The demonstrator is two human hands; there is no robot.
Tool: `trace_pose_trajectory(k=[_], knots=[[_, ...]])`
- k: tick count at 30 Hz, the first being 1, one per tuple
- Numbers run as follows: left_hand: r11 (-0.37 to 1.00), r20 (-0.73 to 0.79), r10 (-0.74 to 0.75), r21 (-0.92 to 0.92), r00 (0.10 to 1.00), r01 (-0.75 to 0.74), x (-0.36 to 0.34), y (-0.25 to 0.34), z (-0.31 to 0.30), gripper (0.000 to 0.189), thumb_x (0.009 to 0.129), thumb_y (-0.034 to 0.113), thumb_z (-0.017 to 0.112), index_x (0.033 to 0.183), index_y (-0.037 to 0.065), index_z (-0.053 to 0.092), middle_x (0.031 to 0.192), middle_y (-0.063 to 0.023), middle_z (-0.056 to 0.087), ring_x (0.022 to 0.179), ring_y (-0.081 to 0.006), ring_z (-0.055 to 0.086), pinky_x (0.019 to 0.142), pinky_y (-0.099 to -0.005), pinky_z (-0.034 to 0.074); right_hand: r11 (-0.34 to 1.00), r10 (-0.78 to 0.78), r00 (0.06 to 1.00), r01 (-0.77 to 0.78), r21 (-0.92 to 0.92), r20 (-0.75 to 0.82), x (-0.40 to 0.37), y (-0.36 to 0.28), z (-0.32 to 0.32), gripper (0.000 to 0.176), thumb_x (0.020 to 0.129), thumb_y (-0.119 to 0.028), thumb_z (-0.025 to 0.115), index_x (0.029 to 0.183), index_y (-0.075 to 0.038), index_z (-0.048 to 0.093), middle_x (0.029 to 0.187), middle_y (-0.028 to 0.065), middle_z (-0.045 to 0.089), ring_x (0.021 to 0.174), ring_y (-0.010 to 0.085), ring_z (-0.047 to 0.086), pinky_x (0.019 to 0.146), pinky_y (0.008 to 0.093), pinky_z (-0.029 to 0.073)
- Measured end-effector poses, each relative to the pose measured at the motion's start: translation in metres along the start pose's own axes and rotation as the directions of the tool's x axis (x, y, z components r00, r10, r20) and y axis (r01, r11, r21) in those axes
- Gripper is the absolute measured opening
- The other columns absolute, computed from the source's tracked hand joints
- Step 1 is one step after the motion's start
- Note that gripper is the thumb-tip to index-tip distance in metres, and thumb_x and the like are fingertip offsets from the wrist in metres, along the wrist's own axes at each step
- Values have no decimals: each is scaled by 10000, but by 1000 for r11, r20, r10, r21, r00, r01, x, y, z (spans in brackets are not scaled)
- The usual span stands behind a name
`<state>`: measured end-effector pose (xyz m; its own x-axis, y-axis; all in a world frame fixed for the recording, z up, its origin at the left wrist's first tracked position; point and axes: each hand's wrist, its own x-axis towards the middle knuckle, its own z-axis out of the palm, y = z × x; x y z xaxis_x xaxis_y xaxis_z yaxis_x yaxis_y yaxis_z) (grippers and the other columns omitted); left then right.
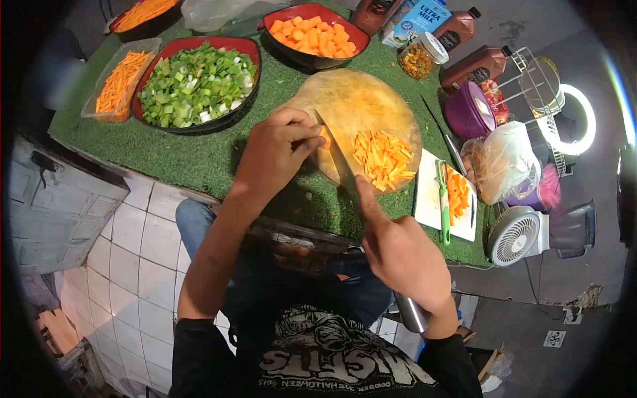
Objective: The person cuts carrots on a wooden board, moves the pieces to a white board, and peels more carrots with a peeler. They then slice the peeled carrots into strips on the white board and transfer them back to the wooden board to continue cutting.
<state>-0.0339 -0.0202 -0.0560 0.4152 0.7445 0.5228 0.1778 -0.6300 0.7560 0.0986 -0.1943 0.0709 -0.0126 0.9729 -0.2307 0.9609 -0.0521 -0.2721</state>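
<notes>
My right hand is wrapped round the handle of a large kitchen knife, with the index finger stretched along the blade's spine. The blade lies across the left part of a round wooden cutting board. My left hand pinches a piece of carrot at the board's left edge, its fingertips right beside the blade. To the right of the knife, a pile of carrot sticks lies on the board.
Behind the board stand bowls of carrot chunks and chopped green onions, plus a plastic tub of shredded carrot. On the right are a white board with a green peeler, a long knife, a jar and a small fan.
</notes>
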Motion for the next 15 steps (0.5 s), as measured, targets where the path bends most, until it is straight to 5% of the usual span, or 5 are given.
trace_pose_trajectory(k=[8,10,15], knots=[[991,-39,105,89,994,-101,-6,8,-1,187,820,128,787,967,17,752,963,-82,689,852,-244,686,773,-333,535,995,-74,993,79,55,-91,-16,9,6,732,880,-64,590,1521,44,253,597,269,585,602,489,605,661,558,513],[993,-50,87,89,995,-82,-5,10,1,175,823,119,782,962,15,755,962,-82,692,848,-241,686,771,-329,535,996,51,999,-50,80,-13,-27,8,1,762,853,-36,614,1547,-95,304,712,206,656,658,431,636,697,511,518],[994,-30,105,30,994,-104,-3,14,-1,190,826,113,770,974,-1,732,949,-120,683,865,-289,667,783,-361,529,993,93,996,-94,71,17,-59,9,-2,749,852,-53,621,1541,-116,332,722,198,664,661,420,645,683,502,526]])
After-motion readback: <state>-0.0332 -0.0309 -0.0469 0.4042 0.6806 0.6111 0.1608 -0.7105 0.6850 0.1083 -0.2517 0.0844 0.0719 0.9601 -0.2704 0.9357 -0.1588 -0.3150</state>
